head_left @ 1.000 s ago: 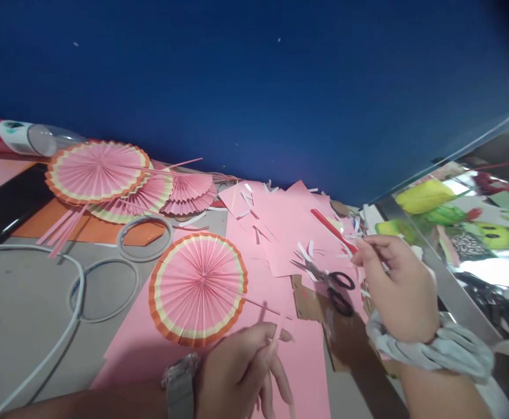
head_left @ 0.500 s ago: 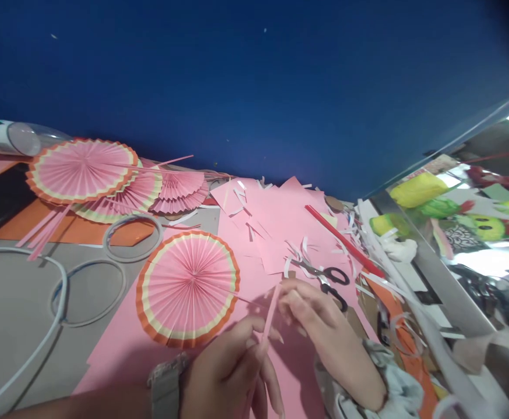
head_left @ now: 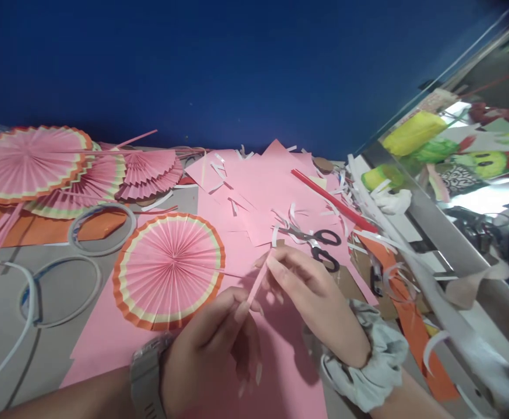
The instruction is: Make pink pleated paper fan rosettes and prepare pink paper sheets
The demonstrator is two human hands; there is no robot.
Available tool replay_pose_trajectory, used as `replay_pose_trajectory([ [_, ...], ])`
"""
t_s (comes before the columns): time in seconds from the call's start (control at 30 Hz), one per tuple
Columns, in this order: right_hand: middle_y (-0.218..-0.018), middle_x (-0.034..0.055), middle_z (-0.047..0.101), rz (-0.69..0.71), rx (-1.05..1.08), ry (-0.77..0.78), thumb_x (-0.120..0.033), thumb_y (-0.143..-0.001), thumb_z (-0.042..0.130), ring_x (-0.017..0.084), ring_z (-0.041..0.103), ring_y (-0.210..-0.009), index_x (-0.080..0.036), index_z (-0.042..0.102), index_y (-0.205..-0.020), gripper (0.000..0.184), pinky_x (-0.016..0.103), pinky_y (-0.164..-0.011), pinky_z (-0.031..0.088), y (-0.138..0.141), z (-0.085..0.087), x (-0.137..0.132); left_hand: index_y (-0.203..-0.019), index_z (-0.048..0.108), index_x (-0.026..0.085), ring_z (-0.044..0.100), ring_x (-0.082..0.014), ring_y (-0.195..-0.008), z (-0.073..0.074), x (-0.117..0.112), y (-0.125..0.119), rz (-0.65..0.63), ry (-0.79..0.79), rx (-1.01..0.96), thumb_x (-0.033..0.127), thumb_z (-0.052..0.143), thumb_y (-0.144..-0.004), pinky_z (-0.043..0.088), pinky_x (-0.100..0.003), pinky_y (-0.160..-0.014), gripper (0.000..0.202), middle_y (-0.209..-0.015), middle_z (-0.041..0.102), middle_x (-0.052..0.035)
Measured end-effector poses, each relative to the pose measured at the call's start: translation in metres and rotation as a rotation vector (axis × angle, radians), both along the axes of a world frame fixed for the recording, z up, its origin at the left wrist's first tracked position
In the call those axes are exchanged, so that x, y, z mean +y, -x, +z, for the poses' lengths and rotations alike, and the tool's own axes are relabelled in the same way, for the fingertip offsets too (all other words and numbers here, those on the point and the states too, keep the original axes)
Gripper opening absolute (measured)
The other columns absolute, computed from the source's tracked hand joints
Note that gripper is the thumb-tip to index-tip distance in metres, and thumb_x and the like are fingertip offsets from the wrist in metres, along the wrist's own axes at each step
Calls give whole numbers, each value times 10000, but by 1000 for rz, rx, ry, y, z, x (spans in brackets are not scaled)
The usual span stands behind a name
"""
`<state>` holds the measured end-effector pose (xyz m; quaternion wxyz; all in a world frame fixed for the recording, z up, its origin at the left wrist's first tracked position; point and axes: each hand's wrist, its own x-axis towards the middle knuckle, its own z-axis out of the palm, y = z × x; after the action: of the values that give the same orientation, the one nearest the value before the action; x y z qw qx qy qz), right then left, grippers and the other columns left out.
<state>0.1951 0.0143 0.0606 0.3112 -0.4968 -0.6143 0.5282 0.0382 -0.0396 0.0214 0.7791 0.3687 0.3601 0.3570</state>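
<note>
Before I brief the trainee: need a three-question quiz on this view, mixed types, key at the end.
1. What do the left hand and right hand both pinch?
2. True or false: the scissors are in the right hand.
3. What colour is the outer edge of the pleated paper disc beside the left hand? (a) white (b) orange (c) blue

Key:
1. A thin pink strip.
2. False; the scissors lie beyond that hand.
3. (b)

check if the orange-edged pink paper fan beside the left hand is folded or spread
Spread: the orange-edged pink paper fan forms a full circle, pleated all the way round.
</note>
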Motion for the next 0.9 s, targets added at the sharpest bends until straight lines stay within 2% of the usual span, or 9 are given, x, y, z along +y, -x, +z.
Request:
replay_pose_trajectory([
  [0.1, -686, -15, 529, 51, 94, 33, -353, -931, 372, 82, 469, -580, -192, 577, -892, 263, 216, -558, 394, 2, -2, 1, -746, 437, 165, 475, -52, -398, 3, 2, 2, 20, -42, 19, 314, 324, -950, 387, -174, -424, 278, -554, 536, 25],
  [0.2, -668, -27, 509, 66, 147, 101, -360, -895, 461, 75, 453, -553, -194, 578, -946, 209, 214, -524, 375, 5, -7, 1, -751, 436, 165, 469, -47, -408, 4, 4, 3, 28, -71, 35, 305, 314, -955, 398, -171, -444, 276, -556, 532, 29],
  [0.43, -727, -26, 519, 194, 438, 252, -302, -869, 525, 59, 482, -589, -184, 554, -859, 122, 214, -571, 404, 7, -19, 1, -763, 436, 162, 481, -50, -374, 4, 4, 2, 23, -49, -33, 302, 324, -950, 382, -150, -378, 259, -550, 534, 26],
  [0.53, -748, -19, 530, 229, 450, 255, -261, -867, 532, 54, 476, -610, -170, 565, -858, 97, 202, -582, 396, 7, -20, 2, -740, 432, 158, 484, -53, -366, 5, 3, 3, 21, -42, -60, 306, 332, -946, 386, -150, -374, 273, -534, 534, 20],
  [0.7, -746, -18, 527, 230, 463, 291, -248, -852, 551, 60, 471, -611, -159, 560, -847, 90, 209, -577, 394, 7, -21, 2, -819, 442, 163, 496, -59, -368, 4, 3, 4, 35, -35, -113, 305, 345, -943, 388, -143, -358, 212, -552, 542, 24],
  [0.9, -749, -22, 523, 322, 463, 293, -233, -859, 534, 59, 483, -625, -157, 569, -872, 84, 210, -599, 413, 5, -19, 4, -863, 446, 171, 499, -63, -377, 1, -1, 4, 4, -57, -95, 314, 333, -946, 393, -151, -354, 200, -578, 542, 26],
])
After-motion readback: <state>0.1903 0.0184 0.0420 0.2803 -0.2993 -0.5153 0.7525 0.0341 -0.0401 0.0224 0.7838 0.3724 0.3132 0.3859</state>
